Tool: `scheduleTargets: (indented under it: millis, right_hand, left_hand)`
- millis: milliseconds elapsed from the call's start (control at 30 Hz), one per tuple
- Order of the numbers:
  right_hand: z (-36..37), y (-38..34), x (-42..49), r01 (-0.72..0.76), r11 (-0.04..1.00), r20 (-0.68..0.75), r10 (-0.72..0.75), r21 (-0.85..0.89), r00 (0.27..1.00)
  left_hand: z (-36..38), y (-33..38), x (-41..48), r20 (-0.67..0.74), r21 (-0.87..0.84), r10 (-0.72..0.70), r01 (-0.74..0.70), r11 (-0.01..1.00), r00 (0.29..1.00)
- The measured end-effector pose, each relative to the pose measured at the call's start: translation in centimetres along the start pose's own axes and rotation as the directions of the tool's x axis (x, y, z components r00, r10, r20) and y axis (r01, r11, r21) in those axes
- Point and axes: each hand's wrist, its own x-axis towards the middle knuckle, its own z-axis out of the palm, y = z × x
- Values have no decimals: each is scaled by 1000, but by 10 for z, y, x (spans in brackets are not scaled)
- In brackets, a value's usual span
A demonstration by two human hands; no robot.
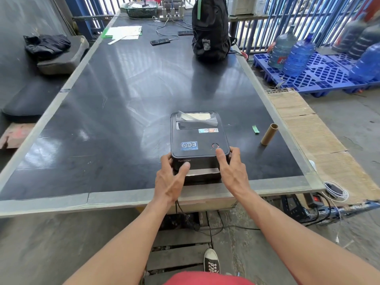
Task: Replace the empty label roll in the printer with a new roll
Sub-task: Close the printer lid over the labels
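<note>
- The left hand [171, 175] grasps the front-left corner of the label printer [200, 138]. Its thumb is on the front face by the brand name and its fingers wrap round the left side.
- The right hand [232, 169] clasps the front-right corner more loosely. Its thumb lies on the lid just short of the round button [215, 146] and its fingers reach round the right side.
- The printer stands on the black bench [123, 112] close to the near edge, about midway along it, with the lid down flat.
- The clear lid window [195, 117] shows something pale inside. I cannot tell whether that is a full roll.
- A pale strip [202, 173] shows low at the printer's front between the hands. It may be label stock coming out of the slot.
- A bare cardboard core [269, 134] lies near the bench's right edge, apart from the printer. A green tape scrap [255, 129] lies just beside it.
- No fresh roll shows anywhere on the bench.
- Step in hand, as I judge it: the spent core is already out, and both hands are seating the closed lid or squaring the printer.
- The next move calls for even downward pressure on both front corners so the latches catch. After that, a press of the button would feed and test the labels.
- A black backpack [210, 29] stands near the far right corner.
</note>
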Motion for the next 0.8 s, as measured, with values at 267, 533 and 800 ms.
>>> scheduleTargets:
  millis: [267,533,800]
  right_hand:
    - [8,5,4,-60,996,-86,65,61,994]
    - [7,9,5,-101,981,-87,116,163,989]
    - [5,7,3,-84,980,-75,99,181,992]
  left_hand:
    - [11,2,13,-230,-113,-248,227,967,941]
    - [4,-9,20,-128,-222,-305,272,936,944]
    - [3,-8,20,-113,-238,-314,281,930,943]
